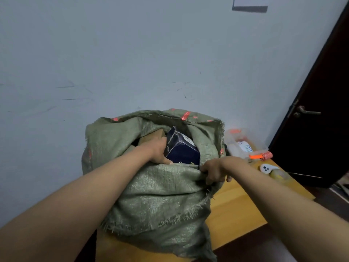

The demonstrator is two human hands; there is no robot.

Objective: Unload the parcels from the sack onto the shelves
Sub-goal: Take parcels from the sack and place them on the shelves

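Item: green woven sack [156, 195] on wooden desk [236, 208], mouth held open by right hand [215, 172] pinching its rim; left hand [159, 151], grip curled around dark blue boxed parcel [182, 148] inside; extraction step, next requiring a clean lift past the rim.

Plain room: scuffed wall [132, 63], dark door [321, 129]

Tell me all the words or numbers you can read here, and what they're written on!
None can be read for sure.
Dark blue box in the green woven sack: pale print on its side, cut off and too blurred.
Clear plastic container on the wooden table: blue letters on a white label, too blurred.
White paper on the wall: no text visible.
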